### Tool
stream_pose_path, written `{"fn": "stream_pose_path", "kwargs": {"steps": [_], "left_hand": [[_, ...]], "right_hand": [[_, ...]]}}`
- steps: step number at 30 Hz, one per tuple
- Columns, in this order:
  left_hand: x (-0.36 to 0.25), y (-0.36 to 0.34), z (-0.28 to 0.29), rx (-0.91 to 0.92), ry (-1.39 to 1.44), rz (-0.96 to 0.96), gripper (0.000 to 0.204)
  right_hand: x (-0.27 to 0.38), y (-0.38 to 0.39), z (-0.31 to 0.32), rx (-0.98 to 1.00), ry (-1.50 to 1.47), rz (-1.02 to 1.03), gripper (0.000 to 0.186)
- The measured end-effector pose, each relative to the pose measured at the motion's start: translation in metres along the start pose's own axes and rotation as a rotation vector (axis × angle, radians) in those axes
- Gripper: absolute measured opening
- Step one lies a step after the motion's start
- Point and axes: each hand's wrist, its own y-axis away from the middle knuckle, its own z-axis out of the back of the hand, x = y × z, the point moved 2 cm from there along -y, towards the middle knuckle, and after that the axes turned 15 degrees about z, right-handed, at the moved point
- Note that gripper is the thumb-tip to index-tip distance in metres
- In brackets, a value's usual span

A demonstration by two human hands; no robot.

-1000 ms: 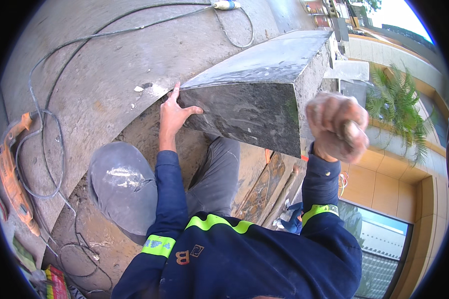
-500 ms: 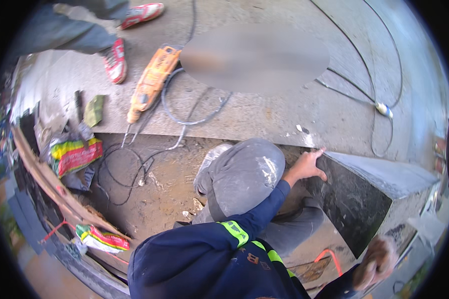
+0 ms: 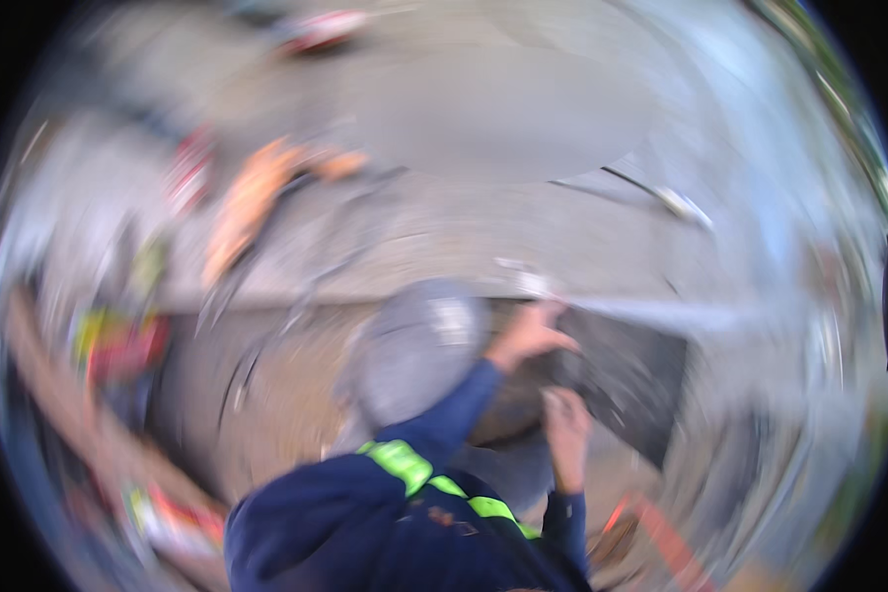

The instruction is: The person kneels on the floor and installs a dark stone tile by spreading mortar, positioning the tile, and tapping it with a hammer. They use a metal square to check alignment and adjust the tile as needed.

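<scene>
Blur smears the whole view. My left hand [image 3: 528, 338] is at the upper left corner of a dark flat panel [image 3: 627, 365], thumb and forefinger spread apart and nothing visible between them. It seems to touch the panel's top edge, though the smear hides the contact. My right hand [image 3: 567, 434] is raised just below it, beside the panel's left part. Its fingers point upward, too blurred to show whether they grip anything. My bent knee [image 3: 419, 345], in dusty grey trousers, is left of the left hand.
An orange power tool [image 3: 252, 202] lies on the concrete slab [image 3: 444, 222] ahead, with cables around it. Another person's red shoe [image 3: 192, 173] is beside it. At left are a colourful bag [image 3: 123, 345] and a wooden board [image 3: 79, 424]. An orange strap [image 3: 661, 538] lies lower right.
My right hand has come in from the far lower right to beside the panel, close to my left hand. My left hand stays at the panel's corner. The view has swung, blurring everything.
</scene>
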Motion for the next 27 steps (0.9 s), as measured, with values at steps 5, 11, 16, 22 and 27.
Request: {"fn": "stream_pose_path", "kwargs": {"steps": [5, 11, 16, 22, 27], "left_hand": [[0.007, -0.029, -0.009, 0.219, 0.225, 0.227, 0.102], [0.042, -0.038, 0.0, 0.177, 0.088, 0.249, 0.097], [0.036, -0.034, -0.003, 0.199, 0.094, 0.228, 0.092], [0.034, -0.034, -0.005, 0.22, 0.111, 0.242, 0.097], [0.032, -0.032, -0.006, 0.168, 0.107, 0.235, 0.102]], "right_hand": [[-0.023, 0.035, 0.015, 0.067, 0.075, -0.154, 0.028], [-0.047, 0.094, 0.099, -0.145, 0.373, -0.155, 0.029], [-0.059, 0.14, 0.202, -0.196, 0.538, -0.657, 0.035], [-0.052, 0.175, 0.242, -0.604, 0.702, -0.495, 0.029], [-0.051, 0.17, 0.24, -0.391, 0.612, -0.723, 0.037]]}}
